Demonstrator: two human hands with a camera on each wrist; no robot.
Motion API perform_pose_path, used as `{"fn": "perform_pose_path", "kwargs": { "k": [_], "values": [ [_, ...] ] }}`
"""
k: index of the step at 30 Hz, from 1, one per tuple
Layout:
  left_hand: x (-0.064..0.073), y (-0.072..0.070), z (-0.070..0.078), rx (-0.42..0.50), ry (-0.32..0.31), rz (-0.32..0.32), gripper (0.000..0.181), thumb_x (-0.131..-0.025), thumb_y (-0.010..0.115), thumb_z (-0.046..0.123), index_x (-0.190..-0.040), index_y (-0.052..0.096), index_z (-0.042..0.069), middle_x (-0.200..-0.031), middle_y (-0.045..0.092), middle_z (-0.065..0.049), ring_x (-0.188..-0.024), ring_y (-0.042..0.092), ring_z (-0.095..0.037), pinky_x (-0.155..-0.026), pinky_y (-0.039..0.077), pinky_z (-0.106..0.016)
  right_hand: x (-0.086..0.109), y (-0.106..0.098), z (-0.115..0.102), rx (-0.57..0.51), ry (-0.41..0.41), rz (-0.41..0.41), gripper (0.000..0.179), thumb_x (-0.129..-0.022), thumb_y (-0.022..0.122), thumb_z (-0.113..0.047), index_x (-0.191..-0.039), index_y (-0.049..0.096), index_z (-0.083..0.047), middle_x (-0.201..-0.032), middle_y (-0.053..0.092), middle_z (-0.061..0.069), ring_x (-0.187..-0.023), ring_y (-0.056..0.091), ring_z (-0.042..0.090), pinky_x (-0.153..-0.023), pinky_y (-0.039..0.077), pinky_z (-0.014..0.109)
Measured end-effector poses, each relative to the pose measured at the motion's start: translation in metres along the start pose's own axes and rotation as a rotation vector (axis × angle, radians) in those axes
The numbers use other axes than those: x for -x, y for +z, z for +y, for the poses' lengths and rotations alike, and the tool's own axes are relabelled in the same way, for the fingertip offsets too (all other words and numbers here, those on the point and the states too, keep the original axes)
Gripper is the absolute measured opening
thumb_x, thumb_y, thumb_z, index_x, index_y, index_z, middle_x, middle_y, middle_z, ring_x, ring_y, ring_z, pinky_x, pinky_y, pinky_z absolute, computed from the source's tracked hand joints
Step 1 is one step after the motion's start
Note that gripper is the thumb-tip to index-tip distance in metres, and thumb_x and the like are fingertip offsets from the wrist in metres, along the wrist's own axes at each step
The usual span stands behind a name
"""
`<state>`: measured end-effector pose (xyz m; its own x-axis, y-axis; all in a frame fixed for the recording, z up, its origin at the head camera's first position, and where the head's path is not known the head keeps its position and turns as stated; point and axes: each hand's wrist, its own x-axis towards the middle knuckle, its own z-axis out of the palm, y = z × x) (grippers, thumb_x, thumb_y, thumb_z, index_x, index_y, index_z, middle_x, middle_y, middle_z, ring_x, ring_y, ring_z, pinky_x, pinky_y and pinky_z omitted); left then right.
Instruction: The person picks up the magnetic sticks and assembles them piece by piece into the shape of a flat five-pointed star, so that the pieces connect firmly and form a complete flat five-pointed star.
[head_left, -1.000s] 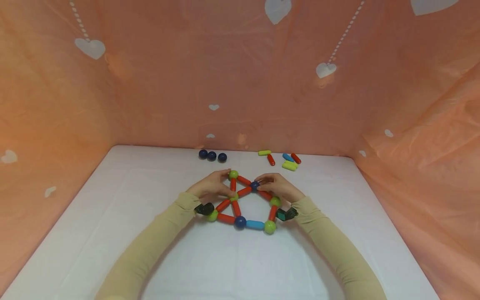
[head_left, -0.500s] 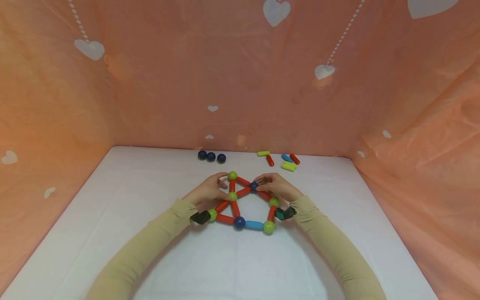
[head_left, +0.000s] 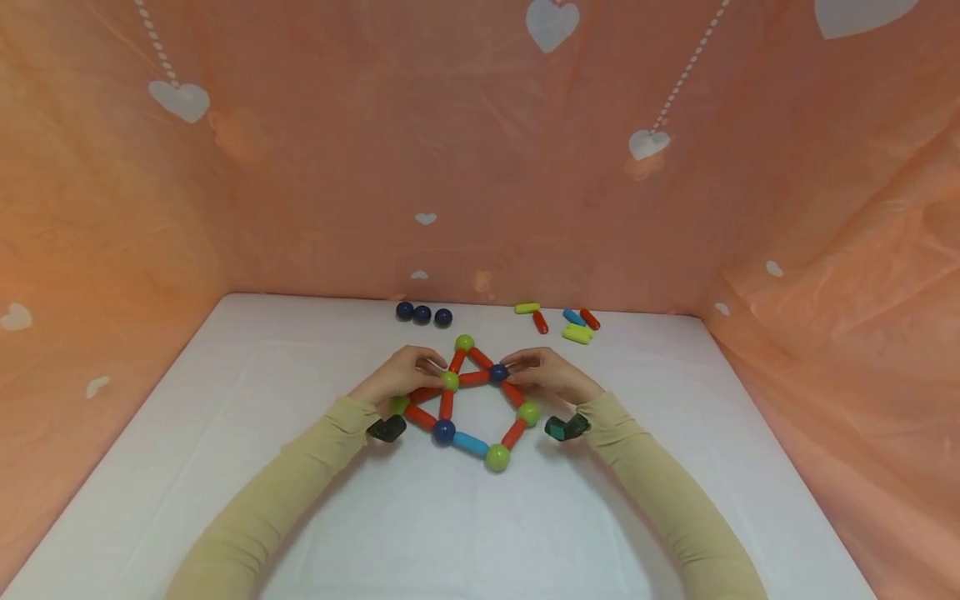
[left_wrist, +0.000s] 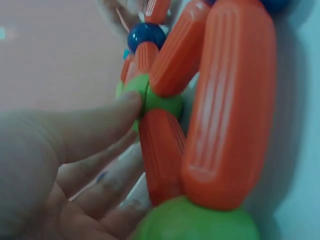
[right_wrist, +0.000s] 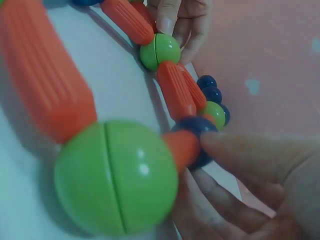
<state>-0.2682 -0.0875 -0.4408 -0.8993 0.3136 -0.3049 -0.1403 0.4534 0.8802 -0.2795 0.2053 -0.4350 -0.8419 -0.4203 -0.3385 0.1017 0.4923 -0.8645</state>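
Note:
A flat frame of magnetic balls and rods lies on the white table: green and dark blue balls joined by red rods (head_left: pixel 513 434) and one blue rod (head_left: pixel 471 444). My left hand (head_left: pixel 401 372) pinches the green ball (head_left: pixel 450 381) at the inner junction, its thumb on the ball in the left wrist view. Across from it, my right hand (head_left: pixel 555 375) pinches a dark blue ball (head_left: pixel 498 373) between thumb and fingers. A green ball (right_wrist: pixel 117 177) fills the front of the right wrist view. Partly behind the left wrist is the leftmost green ball (head_left: pixel 400 406).
Three loose dark blue balls (head_left: pixel 422 315) sit near the table's back edge. Loose rods in red (head_left: pixel 540 322), blue (head_left: pixel 573 317) and yellow-green (head_left: pixel 577 333) lie at the back right. Orange cloth (head_left: pixel 480 167) with white hearts hangs around the table (head_left: pixel 150 467).
The whole frame has turned clockwise, its near side swinging left. My left hand's fingers have left the far green ball and moved left with the inner one. The right hand keeps its ball.

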Motion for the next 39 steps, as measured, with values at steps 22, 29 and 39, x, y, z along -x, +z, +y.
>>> {"fn": "perform_pose_path", "kwargs": {
  "k": [22, 29, 39],
  "values": [
    [-0.002, -0.006, -0.011, 0.047, 0.002, -0.011, 0.027, -0.094, 0.071, 0.014, -0.121, 0.07, 0.008, -0.113, 0.069, -0.01, -0.106, 0.06, -0.024, -0.09, 0.053, -0.03, 0.003, -0.094, 0.036, 0.215, -0.181, 0.435, 0.042, -0.095, 0.067, -0.002, -0.134, 0.057, 0.008, -0.132, 0.062, 0.031, -0.124, 0.058, 0.044, -0.107, 0.049, 0.046],
    [0.002, -0.011, -0.014, 0.103, 0.041, -0.12, 0.042, -0.09, 0.071, 0.0, -0.132, 0.062, 0.003, -0.121, 0.067, -0.015, -0.102, 0.064, -0.023, -0.088, 0.06, -0.029, -0.001, -0.093, 0.044, 0.234, -0.142, 0.427, 0.041, -0.094, 0.064, 0.002, -0.133, 0.056, 0.01, -0.133, 0.059, 0.031, -0.124, 0.055, 0.044, -0.11, 0.046, 0.054],
    [0.008, -0.017, -0.018, 0.077, 0.095, -0.151, 0.044, -0.091, 0.068, -0.004, -0.134, 0.059, -0.001, -0.122, 0.066, -0.019, -0.102, 0.063, -0.023, -0.086, 0.061, -0.03, -0.008, -0.085, 0.042, 0.288, -0.136, 0.482, 0.035, -0.093, 0.063, 0.005, -0.127, 0.061, 0.008, -0.13, 0.061, 0.029, -0.119, 0.056, 0.041, -0.105, 0.05, 0.049]
  ]
}}
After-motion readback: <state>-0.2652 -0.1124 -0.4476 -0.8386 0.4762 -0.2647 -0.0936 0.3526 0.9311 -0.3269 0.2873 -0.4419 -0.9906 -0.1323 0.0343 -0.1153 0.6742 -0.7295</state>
